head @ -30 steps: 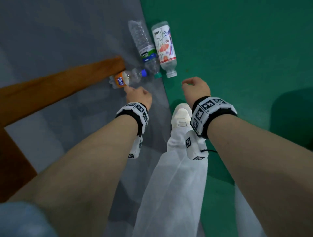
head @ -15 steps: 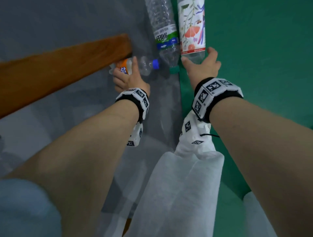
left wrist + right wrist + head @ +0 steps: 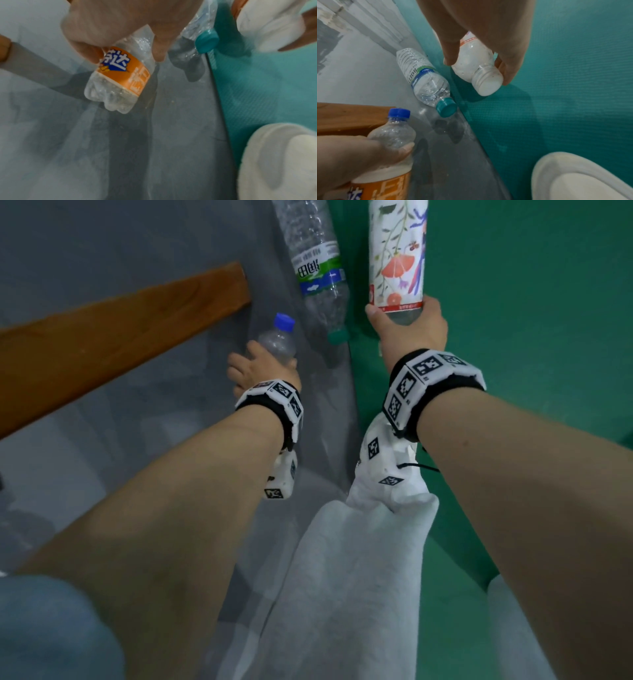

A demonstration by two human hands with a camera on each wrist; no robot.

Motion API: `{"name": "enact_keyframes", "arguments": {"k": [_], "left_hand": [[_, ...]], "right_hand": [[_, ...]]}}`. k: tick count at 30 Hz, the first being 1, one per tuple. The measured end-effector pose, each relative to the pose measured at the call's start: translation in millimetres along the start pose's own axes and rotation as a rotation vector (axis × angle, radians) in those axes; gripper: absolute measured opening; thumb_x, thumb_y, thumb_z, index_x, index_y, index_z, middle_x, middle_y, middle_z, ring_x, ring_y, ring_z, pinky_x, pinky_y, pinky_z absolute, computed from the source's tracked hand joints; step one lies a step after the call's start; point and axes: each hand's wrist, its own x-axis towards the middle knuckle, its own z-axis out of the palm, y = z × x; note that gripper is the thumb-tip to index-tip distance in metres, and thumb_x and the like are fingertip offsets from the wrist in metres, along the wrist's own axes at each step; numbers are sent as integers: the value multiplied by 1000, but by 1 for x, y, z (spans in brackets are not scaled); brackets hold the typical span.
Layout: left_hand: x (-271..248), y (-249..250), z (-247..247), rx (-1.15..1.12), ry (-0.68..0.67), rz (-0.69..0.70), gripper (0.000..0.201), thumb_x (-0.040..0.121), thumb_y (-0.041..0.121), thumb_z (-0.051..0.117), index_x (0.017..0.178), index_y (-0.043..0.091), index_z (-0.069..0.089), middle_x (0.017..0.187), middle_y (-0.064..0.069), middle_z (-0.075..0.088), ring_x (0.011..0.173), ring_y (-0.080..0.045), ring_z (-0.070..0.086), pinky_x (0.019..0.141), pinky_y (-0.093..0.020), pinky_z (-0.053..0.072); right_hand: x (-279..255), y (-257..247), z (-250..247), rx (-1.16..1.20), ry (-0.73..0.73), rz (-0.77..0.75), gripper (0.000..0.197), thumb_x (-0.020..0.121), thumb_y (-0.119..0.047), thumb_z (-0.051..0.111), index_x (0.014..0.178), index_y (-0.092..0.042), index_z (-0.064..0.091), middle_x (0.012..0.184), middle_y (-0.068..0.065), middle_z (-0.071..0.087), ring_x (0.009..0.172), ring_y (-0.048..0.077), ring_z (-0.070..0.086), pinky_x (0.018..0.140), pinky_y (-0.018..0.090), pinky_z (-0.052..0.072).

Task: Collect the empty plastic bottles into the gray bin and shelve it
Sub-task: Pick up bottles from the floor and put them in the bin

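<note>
With both hands down near the floor, the person is picking up two bottles at once. The left hand [image 3: 263,368] has its fingers [image 3: 158,54] curled round the small orange-label bottle [image 3: 120,79], which is lifted off the grey floor [image 3: 120,251] with its blue cap [image 3: 285,321] up. The right hand [image 3: 409,332] has its fingers curled round the neck end of the flower-label bottle [image 3: 397,258], just under the label, above the green mat [image 3: 531,302]. Its mouth [image 3: 488,86] looks open, with no cap.

One more, the clear water bottle [image 3: 317,272], lies on the floor between the two hands, its teal cap [image 3: 446,107] by the mat's edge. The gray bin is not in any view.

To do this step well, I think both bottles need a firm hold, but not a hard squeeze, since thin plastic bends and can pop out. The flower one is long and held at one end, so it may swing; a hold nearer the middle would be safer. The water bottle must not be forgotten.
</note>
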Motion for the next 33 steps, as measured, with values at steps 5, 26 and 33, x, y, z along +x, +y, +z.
{"name": "enact_keyframes", "arguments": {"k": [5,26,33], "left_hand": [[-39,9,-9,-101,-88,11,70,83,48,63,136,13,35,139,-14,34,128,-31,35,104,-37,32],[-356,79,1,-484,-462,299,68,59,55,77,118,26,59,119,-1,60,103,-19,62,95,-37,51],[-474,120,18,-606,-546,346,57,62,43,83,111,25,60,115,-1,64,94,-19,68,88,-39,55]], "right_hand": [[-21,17,-32,-22,2,23,61,75,-48,74,122,-17,52,118,4,56,98,17,57,92,35,50],[-122,157,-321,92,106,159,62,78,-42,74,128,-13,51,122,8,51,98,19,54,88,29,46],[-149,207,-426,230,187,188,62,79,-38,75,131,-14,49,124,9,50,92,13,45,83,23,38]]}}
